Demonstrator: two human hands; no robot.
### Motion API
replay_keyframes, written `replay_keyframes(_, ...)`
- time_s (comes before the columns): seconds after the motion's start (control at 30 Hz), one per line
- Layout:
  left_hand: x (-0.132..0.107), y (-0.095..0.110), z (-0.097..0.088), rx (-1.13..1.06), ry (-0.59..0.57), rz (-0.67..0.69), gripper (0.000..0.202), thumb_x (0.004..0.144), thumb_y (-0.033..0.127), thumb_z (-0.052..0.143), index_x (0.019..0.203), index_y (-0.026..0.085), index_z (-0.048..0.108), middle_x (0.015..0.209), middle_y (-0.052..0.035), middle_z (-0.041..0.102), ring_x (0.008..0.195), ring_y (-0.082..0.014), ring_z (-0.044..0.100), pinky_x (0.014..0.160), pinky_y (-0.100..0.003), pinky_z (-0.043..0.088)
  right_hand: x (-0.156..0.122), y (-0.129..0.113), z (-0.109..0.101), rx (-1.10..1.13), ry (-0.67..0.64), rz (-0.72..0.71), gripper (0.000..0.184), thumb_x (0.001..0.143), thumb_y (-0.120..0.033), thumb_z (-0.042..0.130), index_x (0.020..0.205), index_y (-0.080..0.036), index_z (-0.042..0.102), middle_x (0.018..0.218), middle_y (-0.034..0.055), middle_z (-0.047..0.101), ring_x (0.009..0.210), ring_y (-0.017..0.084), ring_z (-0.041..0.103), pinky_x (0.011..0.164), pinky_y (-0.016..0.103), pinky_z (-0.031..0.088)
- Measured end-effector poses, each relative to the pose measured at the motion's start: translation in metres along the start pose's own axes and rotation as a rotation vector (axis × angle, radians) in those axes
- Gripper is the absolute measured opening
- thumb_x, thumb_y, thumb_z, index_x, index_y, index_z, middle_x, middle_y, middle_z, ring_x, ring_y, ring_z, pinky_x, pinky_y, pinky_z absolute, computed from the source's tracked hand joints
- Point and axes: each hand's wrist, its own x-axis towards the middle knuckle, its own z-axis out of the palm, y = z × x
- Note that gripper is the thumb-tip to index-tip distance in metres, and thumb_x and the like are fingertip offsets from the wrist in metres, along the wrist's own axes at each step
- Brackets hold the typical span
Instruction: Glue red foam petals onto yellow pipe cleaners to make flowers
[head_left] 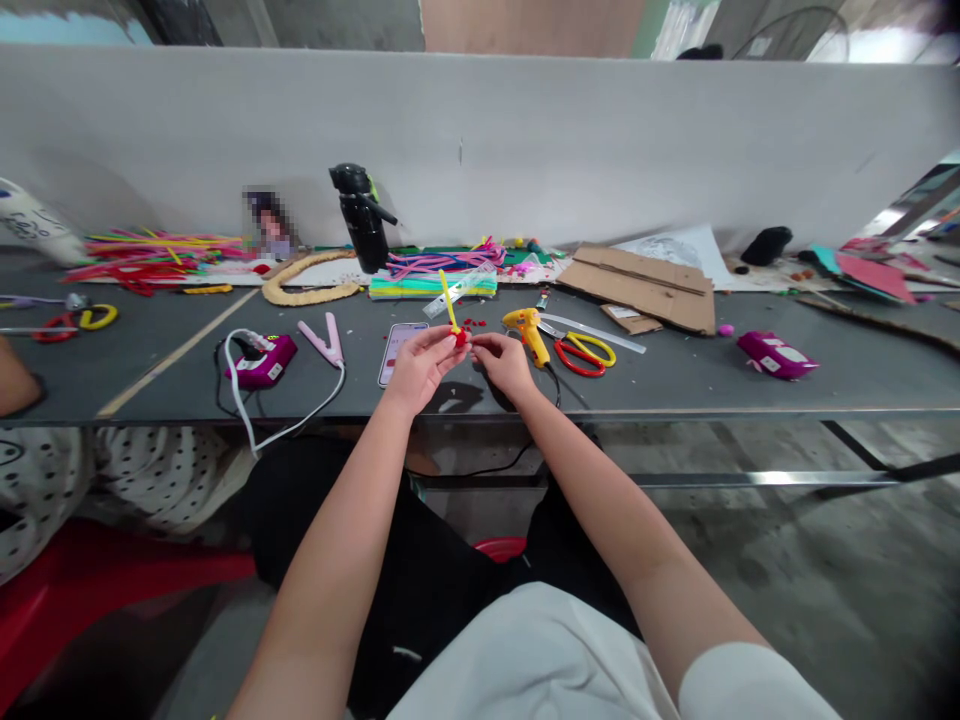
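Both my hands meet over the front of the dark table [675, 385]. My left hand [420, 362] pinches a small red piece with a yellow pipe cleaner [449, 300] sticking up from it. My right hand [504, 362] is closed too, its fingertips pinching the same red piece [460, 340] from the right. Small red bits [474, 323] lie on the table just behind the hands. A phone [395, 350] lies flat beside my left hand. A yellow glue gun [529, 333] and red-and-yellow scissors [581, 352] rest right of my right hand.
A black bottle [364, 215] stands at the back, with pipe cleaner bundles [439, 270], cardboard [641, 285], a pink straightener [324, 340] and magenta boxes [264, 362] around. Another person's arm [15, 385] and dotted clothing are at the left. A white partition [600, 140] backs the table.
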Motion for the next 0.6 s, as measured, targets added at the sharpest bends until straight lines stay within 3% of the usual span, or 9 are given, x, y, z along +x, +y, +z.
replay_keyframes(0.43,-0.0005,0.0006,0.0014,0.013,0.007,-0.006,0.024,0.071,0.021,0.081,0.094,0.017,0.074,0.095,-0.0077,0.078,0.088,-0.0189,0.074,0.090,-0.034,0.055,-0.0023,-0.0034,-0.0007,0.082,-0.015,0.034,0.025,0.076,-0.032,0.070,0.094,-0.016,0.075,0.088,0.0073,0.077,0.073,0.019,0.071,0.077,0.035,0.059)
replay_keyframes(0.6,0.0004,-0.0012,-0.0003,0.010,-0.003,-0.003,0.025,0.072,0.021,0.082,0.095,0.016,0.074,0.096,-0.0080,0.078,0.091,-0.0197,0.074,0.090,-0.034,0.055,-0.0016,-0.0008,0.0006,0.105,-0.006,0.054,0.041,0.073,-0.032,0.073,0.110,-0.015,0.069,0.082,0.0046,0.075,0.070,0.017,0.069,0.074,0.034,0.060)
